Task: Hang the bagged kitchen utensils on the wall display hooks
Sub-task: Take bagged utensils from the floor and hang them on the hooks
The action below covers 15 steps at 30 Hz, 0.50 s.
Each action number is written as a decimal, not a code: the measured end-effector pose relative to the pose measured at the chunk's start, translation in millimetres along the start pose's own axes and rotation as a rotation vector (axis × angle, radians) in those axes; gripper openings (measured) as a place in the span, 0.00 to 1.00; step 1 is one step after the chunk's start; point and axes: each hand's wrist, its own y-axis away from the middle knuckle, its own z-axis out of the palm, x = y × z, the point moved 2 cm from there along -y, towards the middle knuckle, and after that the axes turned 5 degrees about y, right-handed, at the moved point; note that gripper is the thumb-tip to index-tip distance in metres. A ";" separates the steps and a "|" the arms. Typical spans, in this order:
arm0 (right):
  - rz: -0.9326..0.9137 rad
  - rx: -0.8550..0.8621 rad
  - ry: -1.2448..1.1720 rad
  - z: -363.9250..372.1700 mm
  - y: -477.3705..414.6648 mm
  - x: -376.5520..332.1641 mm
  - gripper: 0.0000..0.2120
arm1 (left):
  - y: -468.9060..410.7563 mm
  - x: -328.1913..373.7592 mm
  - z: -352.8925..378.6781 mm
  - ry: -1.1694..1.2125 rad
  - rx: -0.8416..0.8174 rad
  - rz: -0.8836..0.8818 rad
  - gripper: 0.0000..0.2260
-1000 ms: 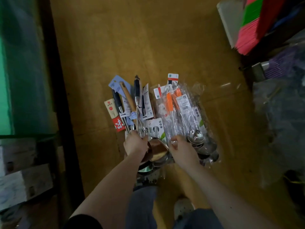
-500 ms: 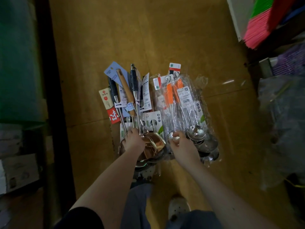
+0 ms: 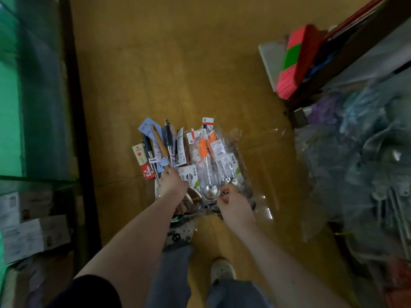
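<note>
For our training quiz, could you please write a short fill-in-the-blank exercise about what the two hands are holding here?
1. The left hand grips a bundle with one light-brown ____ handle.
2. The bagged utensils in the right hand are ____-handled.
3. The brush at upper right has pink and ____ bristles.
Missing words: wooden, orange, green.

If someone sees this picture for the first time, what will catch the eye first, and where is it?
First comes the fan of bagged utensils at the centre, above the brown floor, with the orange handles standing out. The left hand grips the long-handled ones, and the right hand pinches the clear bags of spoons. Next is the pink and green brush at the upper right.
</note>
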 end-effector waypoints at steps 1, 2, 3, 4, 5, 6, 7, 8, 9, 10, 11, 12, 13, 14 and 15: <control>-0.001 0.009 -0.014 -14.2 15.7 -2.8 0.12 | 18.7 16.7 -10.8 0.022 -0.008 0.034 0.21; -0.004 0.019 -0.030 -28.7 31.5 -4.9 0.12 | 38.0 33.0 -21.6 0.039 -0.013 0.074 0.19; -0.004 0.031 -0.045 -43.6 46.6 -6.4 0.12 | 58.2 49.0 -32.4 0.052 -0.018 0.116 0.18; -0.008 0.049 -0.057 -59.1 61.7 -7.5 0.12 | 78.9 64.2 -42.4 0.066 -0.023 0.159 0.17; -0.007 0.068 -0.070 -75.3 76.7 -9.0 0.12 | 99.0 78.5 -51.7 0.083 -0.027 0.202 0.17; -0.008 0.089 -0.086 -92.4 92.1 -10.8 0.13 | 118.7 92.4 -60.1 0.100 -0.028 0.245 0.16; -0.003 0.113 -0.108 -108.5 107.1 -12.4 0.13 | 138.4 105.3 -68.1 0.113 -0.030 0.281 0.16; 0.003 0.144 -0.136 -125.0 122.1 -13.2 0.13 | 156.8 117.7 -75.0 0.120 -0.029 0.321 0.15; 0.012 0.178 -0.166 -141.9 136.8 -13.9 0.13 | 174.1 130.7 -81.1 0.121 -0.032 0.361 0.14; 0.016 0.215 -0.191 -157.9 151.3 -14.3 0.14 | 191.1 143.3 -86.6 0.115 -0.038 0.404 0.13; 0.020 0.251 -0.212 -173.4 165.4 -13.7 0.14 | 209.0 156.3 -92.7 0.093 -0.045 0.446 0.11; 0.023 0.286 -0.234 -188.0 179.3 -12.8 0.15 | 226.7 169.4 -98.3 0.069 -0.050 0.494 0.10; 0.031 0.320 -0.259 -201.4 192.6 -11.4 0.14 | 245.2 182.4 -103.6 0.055 -0.063 0.541 0.09; 0.042 0.355 -0.285 -213.8 205.9 -9.7 0.14 | 263.5 195.2 -107.5 0.058 -0.084 0.591 0.10; 0.060 0.390 -0.310 -225.0 218.5 -7.8 0.14 | 280.9 206.7 -109.9 0.068 -0.108 0.635 0.10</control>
